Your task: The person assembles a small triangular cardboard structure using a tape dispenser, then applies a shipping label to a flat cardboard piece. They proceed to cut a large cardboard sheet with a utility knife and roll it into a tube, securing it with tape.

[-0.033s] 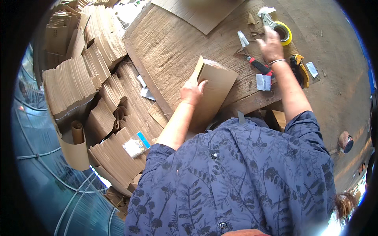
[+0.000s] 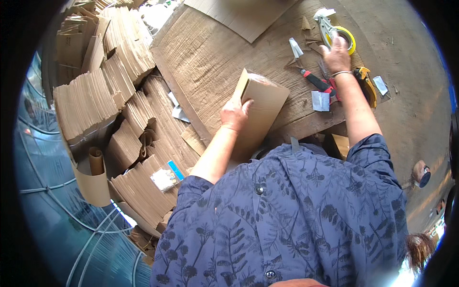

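My left hand [image 2: 233, 115] grips the near-left edge of a brown cardboard box [image 2: 265, 103], thumb on its broad face and fingers round the side. The box stands tilted at the near edge of the wooden table [image 2: 201, 62], and something clear and shiny shows along its top. My right hand [image 2: 337, 60] reaches over a tape dispenser [image 2: 326, 27] with a yellow-rimmed roll. Its fingertips lie over the roll, the thumb spread away to the left. Below that wrist lies a red-and-black handled tool [image 2: 315, 81].
Beside my right forearm lies a yellow-and-black tool [image 2: 366, 87]. Small white paper pieces [image 2: 320, 101] are scattered about. A flat cardboard sheet [image 2: 244, 16] lies at the far edge. Stacked cardboard [image 2: 88, 103] fills the left, with a plastic bag [image 2: 165, 179] on top.
My right hand has shifted slightly right and down, its fingers now over the tape roll. My left hand and the box stay as they were.
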`<action>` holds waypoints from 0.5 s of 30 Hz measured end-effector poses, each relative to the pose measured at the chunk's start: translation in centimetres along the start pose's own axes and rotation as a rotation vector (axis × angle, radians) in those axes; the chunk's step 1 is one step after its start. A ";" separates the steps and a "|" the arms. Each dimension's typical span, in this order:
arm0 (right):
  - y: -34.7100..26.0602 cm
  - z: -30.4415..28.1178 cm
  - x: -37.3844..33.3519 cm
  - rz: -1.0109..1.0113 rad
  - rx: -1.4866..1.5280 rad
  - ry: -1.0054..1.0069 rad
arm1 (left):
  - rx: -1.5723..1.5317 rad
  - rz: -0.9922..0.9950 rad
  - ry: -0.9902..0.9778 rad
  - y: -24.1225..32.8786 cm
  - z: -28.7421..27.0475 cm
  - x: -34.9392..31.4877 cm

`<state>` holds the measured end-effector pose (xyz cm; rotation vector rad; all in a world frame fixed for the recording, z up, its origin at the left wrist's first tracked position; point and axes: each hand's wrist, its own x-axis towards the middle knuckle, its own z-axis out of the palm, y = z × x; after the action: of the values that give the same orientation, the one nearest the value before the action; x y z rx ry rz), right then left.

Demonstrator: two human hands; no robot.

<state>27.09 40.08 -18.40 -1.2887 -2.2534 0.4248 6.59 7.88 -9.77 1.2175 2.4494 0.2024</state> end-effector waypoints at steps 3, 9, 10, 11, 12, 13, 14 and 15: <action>4.5 1.7 1.4 0.064 -0.143 -0.112 | -0.014 0.144 0.190 0.6 1.1 -0.3; 3.4 2.6 4.2 0.217 -0.208 -0.404 | 0.034 0.170 0.176 -0.5 1.0 0.1; 3.3 2.7 4.5 0.232 -0.228 -0.419 | 0.020 0.201 0.192 -0.6 1.0 0.3; 3.3 2.7 4.7 0.230 -0.229 -0.338 | 0.006 0.234 0.208 -0.8 1.0 0.4; 3.2 2.3 5.2 0.254 -0.246 -0.355 | -0.008 0.245 0.216 -1.0 1.0 0.4; 2.9 1.2 6.2 0.291 -0.254 -0.414 | -0.025 0.249 0.228 -1.1 1.1 0.3; 2.4 0.4 6.9 0.329 -0.261 -0.473 | -0.042 0.255 0.239 -1.4 1.2 0.3; 4.5 0.4 7.6 0.379 -0.206 -0.463 | -0.062 0.285 0.239 -1.2 1.1 0.8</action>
<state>26.78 48.89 -18.94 -1.9003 -2.4675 0.7010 5.74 7.70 -11.36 1.5923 2.4318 0.5273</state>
